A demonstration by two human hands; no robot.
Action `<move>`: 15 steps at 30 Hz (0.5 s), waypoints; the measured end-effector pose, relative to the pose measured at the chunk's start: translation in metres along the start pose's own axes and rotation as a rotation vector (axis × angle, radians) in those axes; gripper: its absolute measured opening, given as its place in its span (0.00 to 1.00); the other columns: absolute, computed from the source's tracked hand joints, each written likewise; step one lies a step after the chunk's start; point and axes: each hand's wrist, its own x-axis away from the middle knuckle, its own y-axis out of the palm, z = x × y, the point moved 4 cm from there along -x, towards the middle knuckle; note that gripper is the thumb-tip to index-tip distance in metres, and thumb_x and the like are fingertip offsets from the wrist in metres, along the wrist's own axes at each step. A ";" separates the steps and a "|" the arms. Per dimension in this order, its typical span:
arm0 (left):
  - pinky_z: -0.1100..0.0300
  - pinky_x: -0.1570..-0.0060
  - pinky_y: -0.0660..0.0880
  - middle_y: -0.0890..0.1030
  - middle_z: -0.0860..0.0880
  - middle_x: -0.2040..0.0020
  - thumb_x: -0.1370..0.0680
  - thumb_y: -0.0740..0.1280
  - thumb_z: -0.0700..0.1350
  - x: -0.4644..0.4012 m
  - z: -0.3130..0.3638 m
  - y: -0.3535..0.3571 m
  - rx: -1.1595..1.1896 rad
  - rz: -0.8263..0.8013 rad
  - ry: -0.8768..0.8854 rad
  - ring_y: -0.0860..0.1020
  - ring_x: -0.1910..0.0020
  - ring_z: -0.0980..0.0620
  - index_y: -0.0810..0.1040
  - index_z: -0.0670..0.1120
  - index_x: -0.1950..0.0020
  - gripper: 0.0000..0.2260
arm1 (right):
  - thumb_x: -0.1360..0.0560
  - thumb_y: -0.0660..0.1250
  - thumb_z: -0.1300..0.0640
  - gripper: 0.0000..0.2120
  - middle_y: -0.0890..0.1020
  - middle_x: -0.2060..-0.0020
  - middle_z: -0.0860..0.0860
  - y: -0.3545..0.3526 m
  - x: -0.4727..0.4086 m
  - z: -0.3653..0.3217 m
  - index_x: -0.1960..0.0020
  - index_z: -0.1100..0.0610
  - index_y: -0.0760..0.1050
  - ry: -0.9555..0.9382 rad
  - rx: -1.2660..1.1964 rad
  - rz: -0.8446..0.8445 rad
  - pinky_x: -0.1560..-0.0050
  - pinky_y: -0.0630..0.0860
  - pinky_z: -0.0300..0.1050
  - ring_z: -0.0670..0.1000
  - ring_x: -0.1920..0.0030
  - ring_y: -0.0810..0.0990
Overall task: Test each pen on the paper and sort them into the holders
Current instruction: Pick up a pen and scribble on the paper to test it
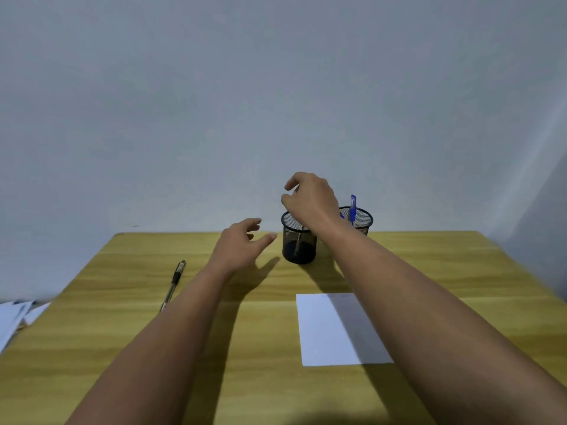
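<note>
Fingers (290,197) of the right hand (310,200): curled above the near mesh holder (298,240), seemingly pinching the top of a thin pen; grip partly hidden, so not certain. A slim shaft shows through the mesh directly below them, reaching to the base.

Left hand (239,243): relaxed and spread, holding nothing, just left of that holder and apart from it.

Far holder (357,220): one blue pen (353,208), upright.

Black pen (174,283): flat on the table (122,317), left, untested.

Paper (331,329): near right.

Risk: a wrist or forearm brushing the light holders may tip them.
</note>
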 end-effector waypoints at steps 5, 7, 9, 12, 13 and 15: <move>0.52 0.39 0.76 0.82 0.52 0.36 0.20 0.68 0.51 0.022 -0.034 -0.068 -0.291 0.034 -0.028 0.80 0.39 0.51 0.80 0.50 0.34 0.15 | 0.25 0.71 0.55 0.04 0.85 0.56 0.47 0.031 0.042 -0.046 0.58 0.48 0.82 -0.012 -0.077 -0.193 0.55 0.77 0.45 0.54 0.52 0.84; 0.52 0.41 0.76 0.83 0.50 0.37 0.20 0.67 0.47 0.032 -0.054 -0.087 -0.400 0.038 -0.050 0.80 0.39 0.49 0.81 0.52 0.36 0.13 | 0.26 0.72 0.56 0.06 0.87 0.55 0.49 0.055 0.059 -0.058 0.61 0.49 0.80 -0.020 -0.070 -0.298 0.51 0.82 0.47 0.55 0.51 0.85; 0.52 0.42 0.76 0.82 0.49 0.37 0.21 0.66 0.44 0.040 -0.074 -0.102 -0.452 0.040 -0.065 0.79 0.39 0.48 0.81 0.53 0.37 0.14 | 0.27 0.73 0.57 0.07 0.88 0.56 0.52 0.082 0.074 -0.068 0.63 0.51 0.80 -0.017 -0.071 -0.395 0.48 0.84 0.49 0.56 0.51 0.86; 0.54 0.39 0.75 0.80 0.50 0.33 0.22 0.67 0.41 0.044 -0.100 -0.114 -0.478 -0.014 -0.072 0.78 0.35 0.47 0.81 0.53 0.36 0.16 | 0.26 0.74 0.56 0.07 0.88 0.59 0.53 0.121 0.094 -0.079 0.63 0.53 0.80 -0.018 -0.081 -0.512 0.47 0.86 0.53 0.56 0.53 0.87; 0.55 0.37 0.74 0.79 0.50 0.31 0.22 0.67 0.41 0.044 -0.106 -0.115 -0.480 -0.045 -0.067 0.77 0.33 0.48 0.81 0.53 0.35 0.17 | 0.26 0.75 0.55 0.07 0.88 0.59 0.53 0.133 0.099 -0.082 0.62 0.54 0.81 -0.017 -0.086 -0.536 0.48 0.86 0.55 0.56 0.54 0.87; 0.56 0.34 0.72 0.77 0.50 0.29 0.22 0.68 0.41 0.044 -0.116 -0.118 -0.506 -0.102 -0.039 0.75 0.30 0.48 0.81 0.51 0.34 0.17 | 0.26 0.76 0.51 0.10 0.87 0.59 0.54 0.153 0.108 -0.091 0.61 0.55 0.82 -0.008 -0.097 -0.570 0.52 0.86 0.56 0.57 0.55 0.86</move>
